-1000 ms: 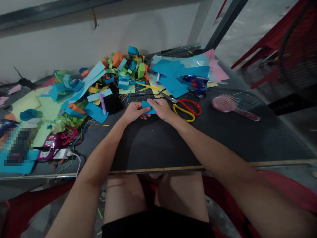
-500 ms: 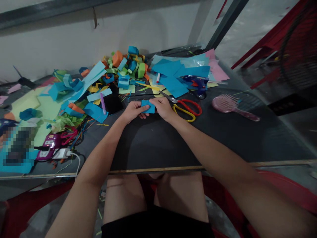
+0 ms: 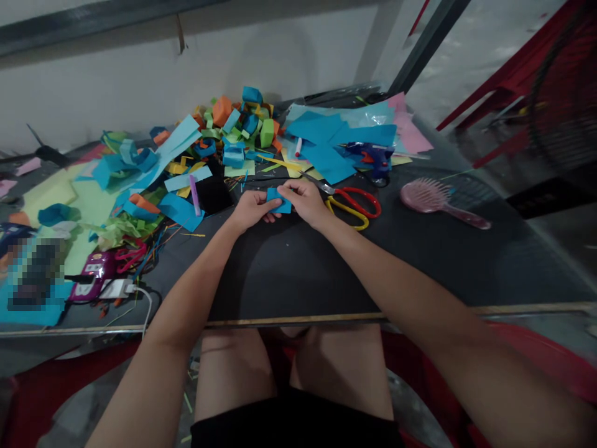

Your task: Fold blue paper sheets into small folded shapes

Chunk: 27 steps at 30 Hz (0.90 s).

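A small blue paper piece is held between my two hands above the dark table. My left hand grips its left side, thumb on top and fingers underneath. At the upper right part of the paper, my right hand has thumb and index finger closed on it. Just right of my right hand lie scissors with one red and one yellow handle, partly behind that hand. A purple stick rests on papers to the left of my left hand.
Folded coloured paper pieces are heaped at the back. A blue glue gun lies back right, near a pink hairbrush. Cables and a purple power strip sit front left. The table edge runs before my thighs.
My right thumb and fingers have moved slightly left over the blue paper, covering more of its upper part. My left hand stays almost where it was.
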{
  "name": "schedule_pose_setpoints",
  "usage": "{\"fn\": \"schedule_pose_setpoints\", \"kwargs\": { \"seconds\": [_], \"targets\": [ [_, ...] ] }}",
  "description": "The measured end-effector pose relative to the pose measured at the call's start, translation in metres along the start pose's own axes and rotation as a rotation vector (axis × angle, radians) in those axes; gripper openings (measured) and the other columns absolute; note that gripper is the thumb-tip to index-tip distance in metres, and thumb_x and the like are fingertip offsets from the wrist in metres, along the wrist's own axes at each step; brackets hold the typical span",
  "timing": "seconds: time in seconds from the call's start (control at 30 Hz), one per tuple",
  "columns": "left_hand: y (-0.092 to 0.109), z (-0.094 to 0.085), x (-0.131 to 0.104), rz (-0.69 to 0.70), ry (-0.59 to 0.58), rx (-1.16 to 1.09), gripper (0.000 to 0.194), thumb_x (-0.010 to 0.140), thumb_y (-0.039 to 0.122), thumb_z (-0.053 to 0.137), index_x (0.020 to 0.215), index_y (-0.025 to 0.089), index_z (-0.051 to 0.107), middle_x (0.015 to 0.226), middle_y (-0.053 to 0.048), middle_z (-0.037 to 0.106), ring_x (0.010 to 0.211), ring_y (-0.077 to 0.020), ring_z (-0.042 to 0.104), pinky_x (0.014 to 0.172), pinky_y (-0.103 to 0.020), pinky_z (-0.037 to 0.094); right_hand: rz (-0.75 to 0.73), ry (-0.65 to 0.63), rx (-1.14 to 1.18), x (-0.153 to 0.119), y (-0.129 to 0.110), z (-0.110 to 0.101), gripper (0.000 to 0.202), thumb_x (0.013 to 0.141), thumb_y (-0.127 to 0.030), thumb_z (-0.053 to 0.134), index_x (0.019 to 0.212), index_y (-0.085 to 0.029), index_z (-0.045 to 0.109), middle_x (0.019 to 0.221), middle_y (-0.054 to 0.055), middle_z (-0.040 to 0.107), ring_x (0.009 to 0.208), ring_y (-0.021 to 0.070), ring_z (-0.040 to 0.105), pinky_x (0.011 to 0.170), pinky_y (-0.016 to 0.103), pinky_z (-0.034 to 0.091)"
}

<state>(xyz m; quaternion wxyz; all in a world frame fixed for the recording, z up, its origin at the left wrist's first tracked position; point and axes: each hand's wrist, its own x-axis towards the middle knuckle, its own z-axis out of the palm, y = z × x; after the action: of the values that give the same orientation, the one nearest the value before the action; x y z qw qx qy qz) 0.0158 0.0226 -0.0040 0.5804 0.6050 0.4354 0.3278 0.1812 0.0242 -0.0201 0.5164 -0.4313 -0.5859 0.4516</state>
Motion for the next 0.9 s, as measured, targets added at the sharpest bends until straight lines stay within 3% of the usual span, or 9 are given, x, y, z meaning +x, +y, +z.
{"fn": "schedule_pose_setpoints", "kwargs": {
  "seconds": [0.17, 0.33, 0.47, 0.57, 0.7, 0.9],
  "targets": [
    [-0.007, -0.002, 0.005, 0.078, 0.182, -0.071, 0.031, 0.086, 0.04, 0.074, 0.078, 0.011, 0.069, 0.069, -0.004, 0.074, 0.046, -0.0042, 0.059, 0.046, -0.016, 0.046, 0.079, 0.005, -0.008, -0.001, 0.001, 0.0, 0.056, 0.069, -0.073, 0.069, 0.059, -0.022, 0.049, 0.047, -0.006, 0.043, 0.045, 0.0086, 0.037, 0.049, 0.027, 0.028],
    [-0.011, -0.002, 0.009, 0.08, 0.212, -0.059, 0.03, 0.086, 0.04, 0.074, 0.079, 0.01, 0.07, 0.071, -0.005, 0.076, 0.046, -0.0052, 0.06, 0.046, -0.017, 0.046, -0.027, 0.038, -0.206, -0.001, 0.001, -0.003, 0.059, 0.073, -0.076, 0.064, 0.058, -0.022, 0.047, 0.051, -0.005, 0.041, 0.05, 0.0089, 0.035, 0.052, 0.029, 0.026],
    [-0.009, 0.0, 0.007, 0.097, 0.246, -0.053, 0.031, 0.085, 0.04, 0.075, 0.078, 0.01, 0.07, 0.069, -0.004, 0.075, 0.044, -0.0043, 0.058, 0.044, -0.016, 0.043, -0.033, 0.072, -0.279, 0.0, 0.005, -0.002, 0.055, 0.08, -0.068, 0.063, 0.058, -0.022, 0.046, 0.053, -0.005, 0.041, 0.053, 0.0094, 0.036, 0.054, 0.029, 0.027],
    [-0.008, 0.001, 0.007, 0.11, 0.274, -0.071, 0.028, 0.087, 0.037, 0.074, 0.076, 0.011, 0.069, 0.067, -0.003, 0.074, 0.044, -0.0039, 0.057, 0.044, -0.016, 0.042, 0.054, 0.001, -0.172, 0.0, 0.008, -0.002, 0.055, 0.082, -0.067, 0.064, 0.057, -0.021, 0.045, 0.05, -0.004, 0.042, 0.05, 0.0087, 0.038, 0.051, 0.027, 0.027],
    [-0.009, -0.001, 0.009, 0.131, 0.279, -0.118, 0.03, 0.089, 0.036, 0.072, 0.072, 0.012, 0.067, 0.066, -0.002, 0.073, 0.044, -0.0038, 0.056, 0.045, -0.017, 0.042, 0.175, -0.124, 0.039, 0.0, 0.005, -0.001, 0.054, 0.082, -0.07, 0.063, 0.065, -0.019, 0.057, 0.047, -0.005, 0.046, 0.043, 0.0069, 0.037, 0.044, 0.024, 0.026],
    [-0.011, -0.004, 0.011, 0.129, 0.214, -0.123, 0.036, 0.087, 0.044, 0.073, 0.071, 0.012, 0.066, 0.061, 0.0, 0.069, 0.043, -0.0032, 0.056, 0.044, -0.015, 0.042, 0.084, -0.181, 0.072, -0.002, -0.003, -0.003, 0.058, 0.069, -0.075, 0.071, 0.064, -0.018, 0.061, 0.046, -0.006, 0.046, 0.043, 0.0053, 0.036, 0.043, 0.023, 0.025]
  ]
}}
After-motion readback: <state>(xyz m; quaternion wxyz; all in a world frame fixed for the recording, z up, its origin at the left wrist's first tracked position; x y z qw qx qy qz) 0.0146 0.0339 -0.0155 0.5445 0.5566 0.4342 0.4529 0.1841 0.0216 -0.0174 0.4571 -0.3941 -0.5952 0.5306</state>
